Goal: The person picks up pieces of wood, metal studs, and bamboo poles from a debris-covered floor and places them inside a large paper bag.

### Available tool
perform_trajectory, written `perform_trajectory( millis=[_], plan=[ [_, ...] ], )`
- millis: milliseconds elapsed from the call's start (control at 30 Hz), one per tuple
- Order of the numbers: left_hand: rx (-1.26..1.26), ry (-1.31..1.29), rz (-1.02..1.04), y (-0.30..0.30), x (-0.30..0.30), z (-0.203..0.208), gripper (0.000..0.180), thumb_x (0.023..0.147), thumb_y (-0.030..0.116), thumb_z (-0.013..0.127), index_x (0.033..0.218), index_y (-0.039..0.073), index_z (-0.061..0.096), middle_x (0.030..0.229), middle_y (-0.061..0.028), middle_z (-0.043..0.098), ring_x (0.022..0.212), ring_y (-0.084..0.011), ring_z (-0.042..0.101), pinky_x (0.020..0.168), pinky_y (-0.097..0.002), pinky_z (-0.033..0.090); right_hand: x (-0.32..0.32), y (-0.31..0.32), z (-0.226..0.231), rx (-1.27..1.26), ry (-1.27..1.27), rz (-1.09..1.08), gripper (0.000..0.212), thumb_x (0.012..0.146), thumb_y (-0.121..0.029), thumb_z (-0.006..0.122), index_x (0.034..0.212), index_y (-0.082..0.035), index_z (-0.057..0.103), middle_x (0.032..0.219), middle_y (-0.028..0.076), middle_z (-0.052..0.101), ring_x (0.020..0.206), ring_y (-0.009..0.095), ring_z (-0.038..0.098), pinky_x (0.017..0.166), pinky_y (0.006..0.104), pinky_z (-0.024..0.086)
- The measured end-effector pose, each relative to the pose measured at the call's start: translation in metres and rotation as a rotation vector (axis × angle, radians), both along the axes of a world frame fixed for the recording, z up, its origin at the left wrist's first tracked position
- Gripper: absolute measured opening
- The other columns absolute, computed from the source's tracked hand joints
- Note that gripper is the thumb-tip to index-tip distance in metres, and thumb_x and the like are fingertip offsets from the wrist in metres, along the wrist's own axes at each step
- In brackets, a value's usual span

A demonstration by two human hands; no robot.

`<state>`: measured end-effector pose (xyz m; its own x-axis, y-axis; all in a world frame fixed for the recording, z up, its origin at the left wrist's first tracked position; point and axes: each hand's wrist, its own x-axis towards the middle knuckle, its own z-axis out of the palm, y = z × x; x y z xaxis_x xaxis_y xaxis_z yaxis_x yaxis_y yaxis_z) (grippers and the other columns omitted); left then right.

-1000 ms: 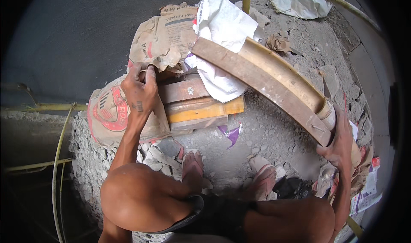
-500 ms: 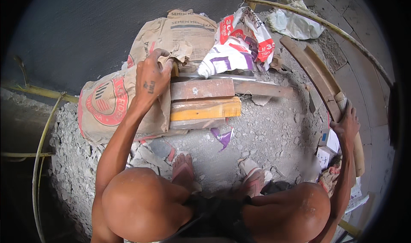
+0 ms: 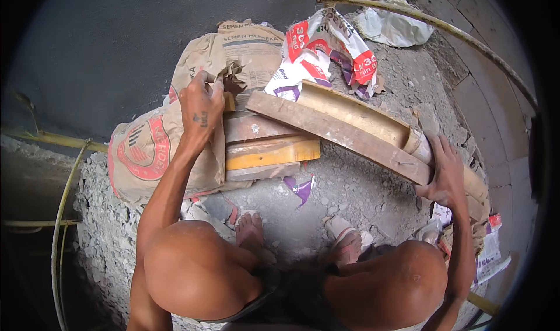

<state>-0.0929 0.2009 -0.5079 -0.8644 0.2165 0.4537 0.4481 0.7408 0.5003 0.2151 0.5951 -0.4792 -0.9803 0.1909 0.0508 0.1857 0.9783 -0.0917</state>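
My left hand (image 3: 201,106) is closed on the torn upper edge of a brown paper sack (image 3: 201,162), lifting its mouth. Out of that mouth stick several wood offcuts, among them a yellow-faced piece (image 3: 274,152) and a reddish-brown board (image 3: 251,130). My right hand (image 3: 446,170) grips the near ends of a brown wooden strip (image 3: 332,134) and a split bamboo length (image 3: 359,113) lying side by side. Their far ends point left, above the offcuts near the sack's mouth. Part of my right fingers is hidden behind the bamboo.
Another brown paper sack (image 3: 251,57) lies behind, beside a crumpled white, red and purple bag (image 3: 361,62). A white sack (image 3: 396,27) sits farther back. Grey rubble (image 3: 356,197) covers the ground around my feet. Bamboo poles (image 3: 437,23) cross at the right and left.
My right hand has swung the wooden strip and split bamboo leftward from the right side, over the rubble toward the sack. My left hand still holds the sack's edge, shifted slightly left.
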Motion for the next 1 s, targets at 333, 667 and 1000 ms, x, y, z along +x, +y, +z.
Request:
perform_trajectory(
  millis=[333,667,1000],
  plan=[
    [-0.036,0.083,-0.083,0.011,0.008,-0.005,0.013,0.086,0.009,0.068,0.086,-0.004,0.067,0.061,-0.0205,0.063,0.053,-0.0315,0.066,0.054,-0.0423,0.049,-0.157,-0.048,-0.008,-0.161,-0.175,0.309,0.122,0.034,-0.032,0.086,0.147,-0.013,0.043,0.132,0.017,0.057,0.123,0.042,0.055,0.103,0.0501,0.044],
    [-0.177,0.033,-0.117,-0.004,0.006,0.001,0.015,0.088,0.011,0.066,0.082,-0.002,0.061,0.064,-0.027,0.062,0.065,-0.0447,0.067,0.06,-0.051,0.052,-0.291,-0.18,-0.037,-0.316,-0.176,0.617,0.112,0.049,-0.038,0.09,0.145,-0.001,0.047,0.126,0.023,0.063,0.116,0.041,0.061,0.101,0.0454,0.047],
    [-0.023,0.085,-0.174,0.007,-0.008,-0.027,0.017,0.094,0.008,0.063,0.102,-0.005,0.07,0.072,-0.0212,0.069,0.06,-0.0231,0.066,0.057,-0.0387,0.05,-0.218,-0.123,-0.016,-0.728,-0.236,0.263,0.05,0.078,-0.026,0.071,0.121,0.0,0.067,0.11,0.017,0.074,0.105,0.027,0.07,0.098,0.0384,0.052]
  ],
)
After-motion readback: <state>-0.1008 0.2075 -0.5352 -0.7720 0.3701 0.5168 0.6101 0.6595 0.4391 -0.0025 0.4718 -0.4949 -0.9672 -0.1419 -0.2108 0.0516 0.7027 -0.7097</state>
